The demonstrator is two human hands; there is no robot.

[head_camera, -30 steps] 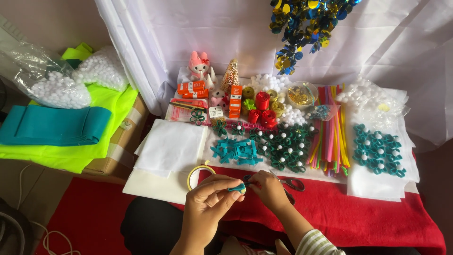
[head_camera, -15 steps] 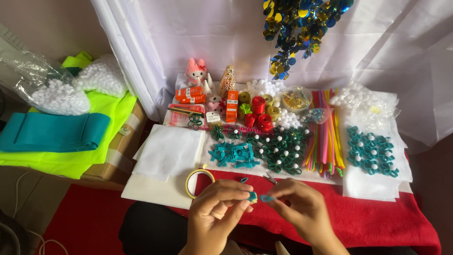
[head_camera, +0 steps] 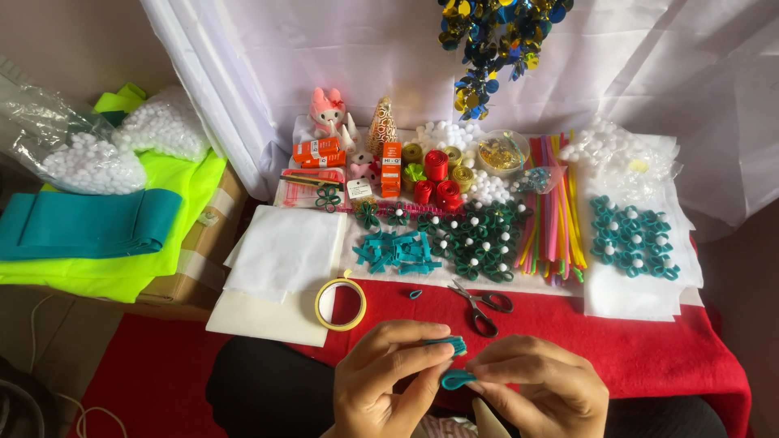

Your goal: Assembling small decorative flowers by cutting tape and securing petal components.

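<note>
Teal felt, a small folded loop (head_camera: 456, 378), sits at the bottom of the view, pinched between the two hands. The left hand (head_camera: 385, 381) closes thumb and forefinger on it from nine o'clock, and a second bit of teal felt (head_camera: 451, 344) shows above the loop, against the same fingers. The right hand (head_camera: 540, 388) comes in from three o'clock, its fingertips narrow and pressed to the loop's right end. So the loop lies between both sets of fingertips, touching each.

Just beyond the hands, at twelve o'clock, black-handled scissors (head_camera: 483, 306) lie shut on the red cloth (head_camera: 665, 357). A tiny teal scrap (head_camera: 415, 294) lies near them at about ten o'clock, and a roll of yellow tape (head_camera: 341, 304) lies flat further to nine o'clock, partly on a stack of white sheets (head_camera: 284, 259).

Further out, a heap of teal bows (head_camera: 396, 251) lies beside a cluster of dark green bows with white beads (head_camera: 479, 242). At two o'clock, a bundle of coloured sticks (head_camera: 553, 219) lies lengthwise, and teal bows with white beads (head_camera: 633, 237) rest on white sheet.

Farthest, a clear round tub (head_camera: 503, 152) holds gold bits; I cannot tell what kind. Red ribbon rolls (head_camera: 438, 180) stand just left of it. At ten o'clock, clear plastic bags (head_camera: 89, 158) hold white balls, resting on neon yellow cloth (head_camera: 122, 268) with a folded teal cloth (head_camera: 85, 223).
</note>
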